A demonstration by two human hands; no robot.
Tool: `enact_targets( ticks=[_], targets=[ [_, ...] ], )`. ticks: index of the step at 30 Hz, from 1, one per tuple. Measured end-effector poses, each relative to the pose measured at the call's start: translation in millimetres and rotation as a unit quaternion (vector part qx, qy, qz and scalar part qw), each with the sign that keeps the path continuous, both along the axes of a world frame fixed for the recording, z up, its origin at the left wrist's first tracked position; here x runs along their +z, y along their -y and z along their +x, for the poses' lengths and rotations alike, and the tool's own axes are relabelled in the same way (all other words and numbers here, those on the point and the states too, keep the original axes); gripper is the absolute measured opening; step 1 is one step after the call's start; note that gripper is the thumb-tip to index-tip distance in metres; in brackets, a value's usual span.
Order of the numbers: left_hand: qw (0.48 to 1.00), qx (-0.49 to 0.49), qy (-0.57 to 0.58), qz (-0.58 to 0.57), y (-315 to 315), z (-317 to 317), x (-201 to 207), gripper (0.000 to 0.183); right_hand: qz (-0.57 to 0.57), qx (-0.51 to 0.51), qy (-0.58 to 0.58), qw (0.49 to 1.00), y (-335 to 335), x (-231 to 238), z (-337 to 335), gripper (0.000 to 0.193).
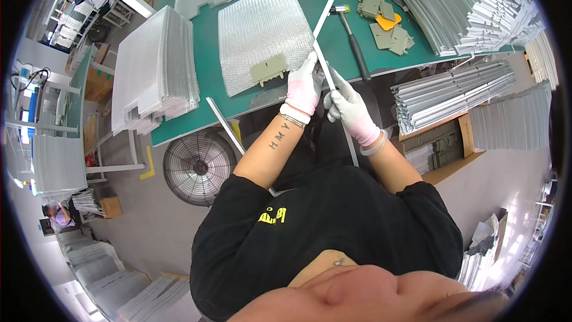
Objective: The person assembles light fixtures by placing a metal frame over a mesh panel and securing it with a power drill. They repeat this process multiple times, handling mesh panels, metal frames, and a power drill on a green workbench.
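Conceivably, the slim, smooth white strip, pinched in the fingers of the right hand, could swing into the hammer beyond and right of the grip should that pinch slacken. Beside it, the left hand curls close, its hold unclear; farther left lies a flat, finely dimpled silvery sheet.

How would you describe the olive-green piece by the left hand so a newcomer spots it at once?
On the green tabletop, find the broad, silvery textured panel left of the hammer. Near its lower edge, just left of the left hand, lies the olive-green piece. Similar olive pieces cluster right of the hammer; this one lies on the panel, apart from them.
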State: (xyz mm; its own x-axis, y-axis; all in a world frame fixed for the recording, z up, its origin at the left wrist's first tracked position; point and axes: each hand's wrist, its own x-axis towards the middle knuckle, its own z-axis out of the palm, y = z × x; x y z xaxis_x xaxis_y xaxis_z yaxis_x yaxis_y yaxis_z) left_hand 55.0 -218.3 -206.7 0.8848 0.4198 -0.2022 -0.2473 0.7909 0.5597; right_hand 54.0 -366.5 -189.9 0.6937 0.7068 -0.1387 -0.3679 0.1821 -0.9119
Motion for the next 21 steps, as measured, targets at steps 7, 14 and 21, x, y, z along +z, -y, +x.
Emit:
enact_targets(
  ticks=[7, 14, 21],
  targets=[
    [0.999, -0.014, -0.032, -0.012, 9.0, -2.9, 10.4, 0.027, -0.056, 0.014, 0.031, 0.998, -7.1, 11.7, 26.2, 0.055],
    [0.988, -0.111, 0.040, 0.102, 12.8, -69.8, 30.4, 0.036, -0.183, 0.085, 0.154, 0.967, -50.4, 30.8, 92.0, 0.042],
    [0.896, 0.046, -0.108, 0.428, -134.0, -150.8, 23.0, 0.057, -0.006, 0.099, -0.023, 0.995, -47.6, 10.8, 96.3, 0.032]
  ],
)
